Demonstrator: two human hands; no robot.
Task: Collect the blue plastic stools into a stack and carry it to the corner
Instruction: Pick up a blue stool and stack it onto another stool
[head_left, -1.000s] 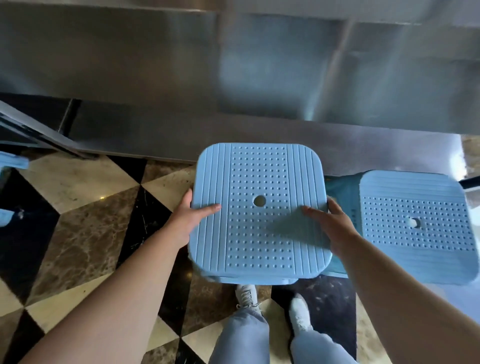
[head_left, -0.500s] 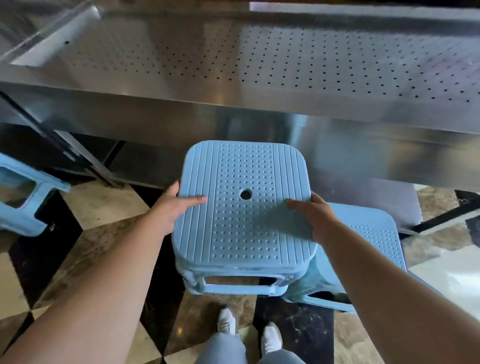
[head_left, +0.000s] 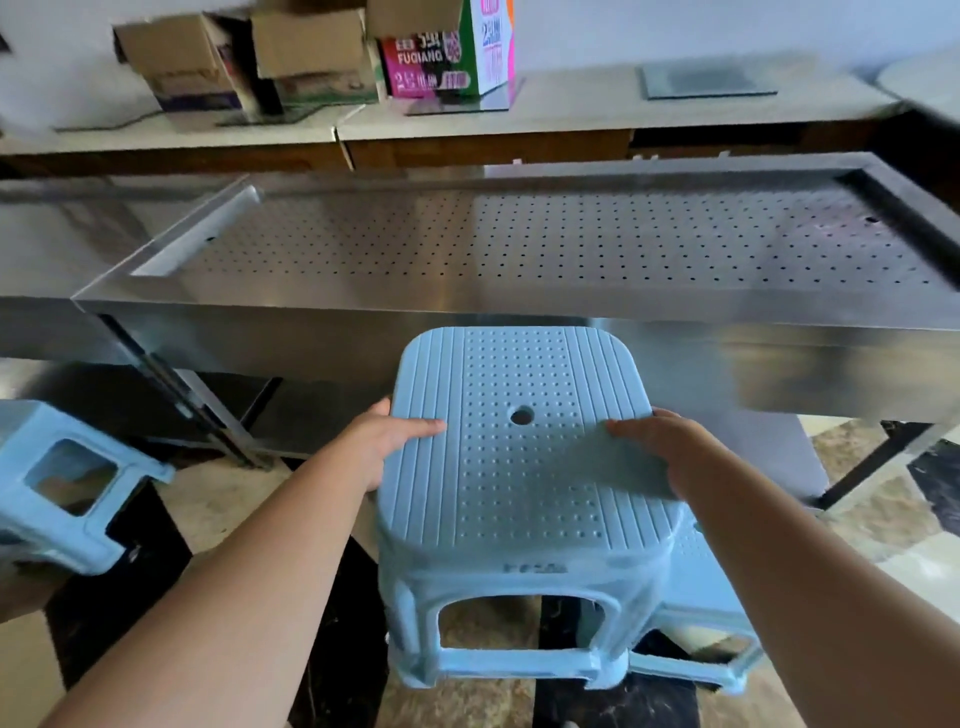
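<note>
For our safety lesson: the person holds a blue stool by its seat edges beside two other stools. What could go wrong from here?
1. The left hand and right hand grip only the held stool's seat edges; it might slip.
2. Its legs could knock the second stool close behind.
3. The steel table edge is near; lifting may bump it.

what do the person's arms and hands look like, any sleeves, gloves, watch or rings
Both arms are bare from the lower picture edges to the wrists: no sleeves show in view. The left hand and right hand wear no gloves. No watch, bracelet or ring shows on the wrists and fingers that can be seen; fingers hidden behind the seat edges cannot be checked.
</note>
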